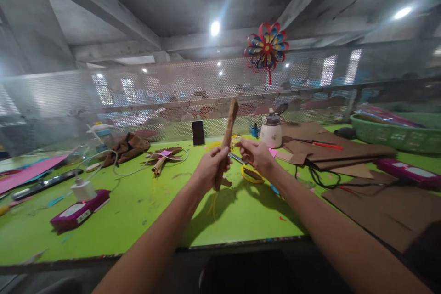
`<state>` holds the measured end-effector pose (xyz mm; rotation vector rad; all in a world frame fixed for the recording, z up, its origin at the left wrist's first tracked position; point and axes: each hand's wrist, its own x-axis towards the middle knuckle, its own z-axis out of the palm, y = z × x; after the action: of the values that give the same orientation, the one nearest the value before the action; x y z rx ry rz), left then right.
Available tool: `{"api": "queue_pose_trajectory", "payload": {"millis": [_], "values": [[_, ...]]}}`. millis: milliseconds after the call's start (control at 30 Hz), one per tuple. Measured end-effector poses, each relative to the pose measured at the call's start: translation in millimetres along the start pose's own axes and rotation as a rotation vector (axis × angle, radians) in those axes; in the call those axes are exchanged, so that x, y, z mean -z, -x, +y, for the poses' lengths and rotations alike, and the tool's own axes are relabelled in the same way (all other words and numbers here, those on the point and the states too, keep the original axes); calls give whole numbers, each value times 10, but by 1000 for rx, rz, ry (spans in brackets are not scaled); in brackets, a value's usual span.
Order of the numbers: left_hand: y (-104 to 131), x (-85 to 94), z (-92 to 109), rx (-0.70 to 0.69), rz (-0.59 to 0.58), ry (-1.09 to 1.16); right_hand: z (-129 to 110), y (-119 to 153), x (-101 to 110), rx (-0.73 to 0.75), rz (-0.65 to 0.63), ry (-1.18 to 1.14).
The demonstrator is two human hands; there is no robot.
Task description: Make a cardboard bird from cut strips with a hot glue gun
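Clearly, I'd treat this brown roll (pixel 229 127) as light: it looks like paper wound into a slim stick, stiff enough along its length to stand up from my grip, yet likely to crease if I squeeze hard. The surface seems dry and matt, so I doubt it would slip. My left fingers (pixel 223 152) are wrapped around its lower part, thumb pressed on the near side, and that seems the best hold, leaving the top free. It tilts a little to the right, raised over the green bench (pixel 138 211). Thin yellow strands (pixel 213 206) show beneath its lower end; those look soft and easily tangled. My right fingers (pixel 248 146) are curled just beside it; I cannot tell whether they pinch anything.
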<state>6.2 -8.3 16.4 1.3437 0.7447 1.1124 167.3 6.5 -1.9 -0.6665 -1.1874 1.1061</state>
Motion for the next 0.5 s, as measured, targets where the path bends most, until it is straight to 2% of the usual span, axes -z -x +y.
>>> {"api": "queue_pose_trajectory", "payload": {"millis": [100,200,367,500], "values": [[-136,107,99,-94,99,33,39,-73,104,-21,200,65],[-219,188,100,-111,145,81,50,-138,206,-1,270,224],[-227,268,-29,-2,116,179,-121,-293,251,7,241,492],[-197,346,-81,52,139,196,-197,-417,245,-57,143,843]]}}
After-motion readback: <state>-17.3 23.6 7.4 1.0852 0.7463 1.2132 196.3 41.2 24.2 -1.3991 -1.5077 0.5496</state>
